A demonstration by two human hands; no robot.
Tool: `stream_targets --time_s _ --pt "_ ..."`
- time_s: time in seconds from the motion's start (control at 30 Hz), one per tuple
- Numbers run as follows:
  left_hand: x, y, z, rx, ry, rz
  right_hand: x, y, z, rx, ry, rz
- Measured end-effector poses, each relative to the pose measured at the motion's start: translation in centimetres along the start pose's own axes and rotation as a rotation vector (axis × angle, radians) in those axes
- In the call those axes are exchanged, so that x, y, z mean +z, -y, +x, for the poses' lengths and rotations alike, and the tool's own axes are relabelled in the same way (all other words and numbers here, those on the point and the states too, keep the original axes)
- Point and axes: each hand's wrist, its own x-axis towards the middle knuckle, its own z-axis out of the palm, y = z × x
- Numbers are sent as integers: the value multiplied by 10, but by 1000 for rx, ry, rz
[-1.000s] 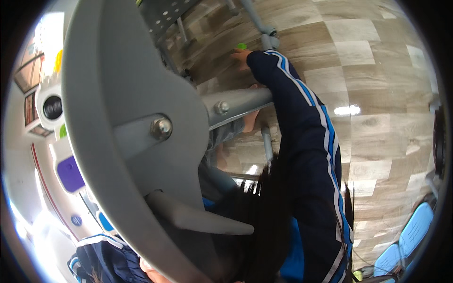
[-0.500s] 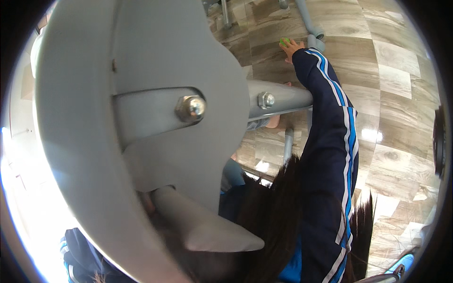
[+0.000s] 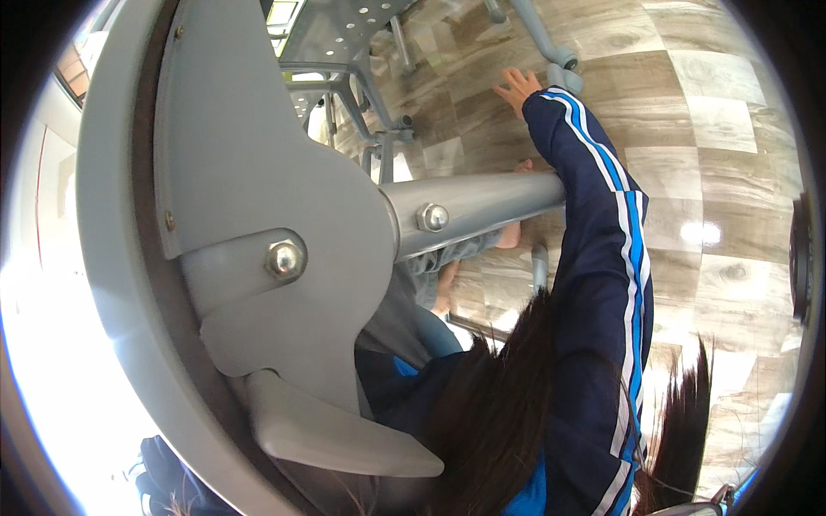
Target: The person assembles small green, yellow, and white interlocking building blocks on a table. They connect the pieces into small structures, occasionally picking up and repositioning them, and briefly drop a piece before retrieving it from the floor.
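My right arm, in a navy sleeve (image 3: 594,284) with white and blue stripes, stretches down past the table toward the wood-patterned floor (image 3: 637,95). At its end my right hand (image 3: 518,89) has its fingers spread, beside the foot (image 3: 564,79) of a grey metal leg. No object shows in the fingers; the palm side is hidden. Part of another dark striped sleeve (image 3: 163,473) shows at the lower left, but my left hand is out of sight.
A tilted grey tabletop's edge and bracket (image 3: 344,198) fill the left, with a bolted tube (image 3: 490,202) and a lever (image 3: 344,434). Bare skin and grey cloth (image 3: 460,249) show below the tube. Beyond stands a grey frame with a perforated panel (image 3: 331,34). Dark hair (image 3: 499,404) hangs in front.
The view has shifted, showing more of the grey frame beyond the table. The small green thing at my right fingertips is no longer visible.
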Motion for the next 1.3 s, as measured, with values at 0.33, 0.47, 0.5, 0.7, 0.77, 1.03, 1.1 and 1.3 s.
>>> stream_targets --time_s 0.33,0.47,0.5,0.7,0.77,1.03,1.1,1.3 --pt "3 12 3 55 -14 11 6 -23 11 18 151 119" --pt "4 16 -1 52 -50 15 -36 -11 -13 -19 -216 719" --pt "5 16 -2 45 -58 12 -42 -8 -23 -1 -388 857" --pt "6 15 -11 27 -120 54 -50 6 -92 18 -708 1060" --pt "-3 1 -13 -60 -38 53 -54 11 -121 92 -713 1459" --pt "-25 24 8 -46 208 -257 66 48 -344 1108 -1153 1279" --pt "-28 31 5 19 101 -286 133 78 -427 1312 -1037 1481" --pt "-25 14 19 236 -137 -152 173 124 -610 1504 -923 1154"
